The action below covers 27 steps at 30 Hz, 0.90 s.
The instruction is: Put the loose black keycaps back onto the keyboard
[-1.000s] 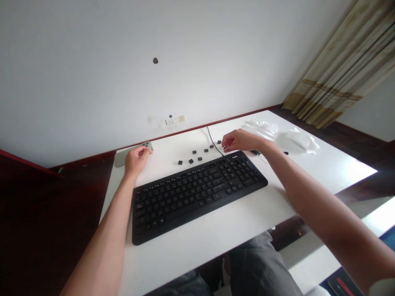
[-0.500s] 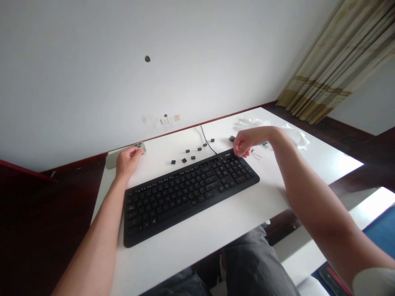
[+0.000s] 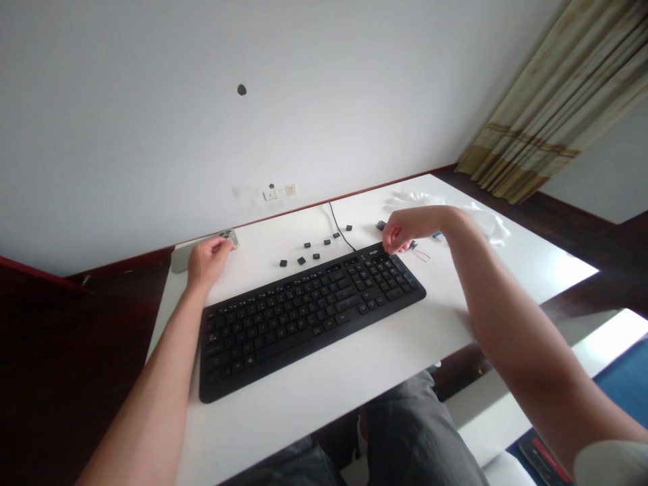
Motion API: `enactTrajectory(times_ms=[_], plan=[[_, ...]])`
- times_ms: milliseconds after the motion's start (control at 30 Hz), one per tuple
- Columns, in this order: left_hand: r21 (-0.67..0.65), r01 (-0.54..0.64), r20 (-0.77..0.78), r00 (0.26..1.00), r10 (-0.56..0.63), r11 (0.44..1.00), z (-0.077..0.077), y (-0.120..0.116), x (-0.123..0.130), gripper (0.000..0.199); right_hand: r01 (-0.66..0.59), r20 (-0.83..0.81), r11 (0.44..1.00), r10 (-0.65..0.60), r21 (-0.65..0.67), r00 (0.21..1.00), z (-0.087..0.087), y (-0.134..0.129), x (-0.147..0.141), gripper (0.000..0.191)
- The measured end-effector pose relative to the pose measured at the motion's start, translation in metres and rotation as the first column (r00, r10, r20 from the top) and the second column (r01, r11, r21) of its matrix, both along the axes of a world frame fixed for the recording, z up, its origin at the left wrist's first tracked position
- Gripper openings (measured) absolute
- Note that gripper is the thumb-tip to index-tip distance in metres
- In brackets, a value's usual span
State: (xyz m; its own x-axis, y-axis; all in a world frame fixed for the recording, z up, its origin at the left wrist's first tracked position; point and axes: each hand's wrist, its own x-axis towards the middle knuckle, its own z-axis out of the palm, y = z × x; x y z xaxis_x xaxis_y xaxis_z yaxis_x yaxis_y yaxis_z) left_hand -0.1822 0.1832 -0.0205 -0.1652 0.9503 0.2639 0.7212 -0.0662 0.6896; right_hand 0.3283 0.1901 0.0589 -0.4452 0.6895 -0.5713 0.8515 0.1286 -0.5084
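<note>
A black keyboard [image 3: 304, 310] lies slanted across the white table. My right hand [image 3: 399, 231] is bent down over the keyboard's upper right corner, fingertips pinched at its top edge; whatever they hold is hidden. Just right of these fingers a thin wire tool [image 3: 421, 254] pokes out. Past the keyboard's left end, my left hand [image 3: 208, 260] is raised with thumb and fingers pressed together, beside a phone [image 3: 229, 236]; I cannot make out anything in the pinch. Several loose black keycaps [image 3: 316, 256] are scattered behind the keyboard.
The keyboard's cable [image 3: 340, 226] runs back to the table's rear edge. A small dark object [image 3: 381, 225] sits behind my right hand. Crumpled clear plastic [image 3: 486, 223] lies at the right rear. The wall with sockets [image 3: 280, 193] rises behind the table [image 3: 349, 364].
The view has shifted slightly. Both hands keep nearly the same pose and place, the right at the keyboard's upper right corner and the left near the phone.
</note>
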Motion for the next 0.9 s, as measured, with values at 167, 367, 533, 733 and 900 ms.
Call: enactTrajectory(times_ms=[167,367,533,733,900], plan=[[0.004,-0.012,0.052,0.999,0.012,1.0,0.001,-0.001,0.002,0.031,0.03,0.063,0.999,-0.033,0.041,0.997,0.006,-0.007,-0.009,0.017],[0.013,-0.009,0.05,0.999,0.008,1.0,-0.001,0.001,0.0,0.032,0.093,0.154,0.994,-0.102,0.06,0.983,0.012,-0.013,-0.019,0.014],[0.02,0.004,0.065,0.998,-0.005,1.0,-0.003,0.002,-0.001,0.032,0.167,0.121,0.986,-0.167,0.01,0.978,0.008,-0.014,-0.02,0.012],[0.023,0.012,0.06,0.998,-0.014,1.0,-0.004,0.001,-0.002,0.031,0.058,0.193,0.987,-0.087,0.152,0.977,0.009,-0.027,-0.027,0.007],[0.018,0.011,0.043,0.999,-0.012,1.0,-0.002,0.001,-0.001,0.032,0.074,0.149,0.982,-0.1,0.175,0.984,0.002,-0.038,-0.021,0.005]])
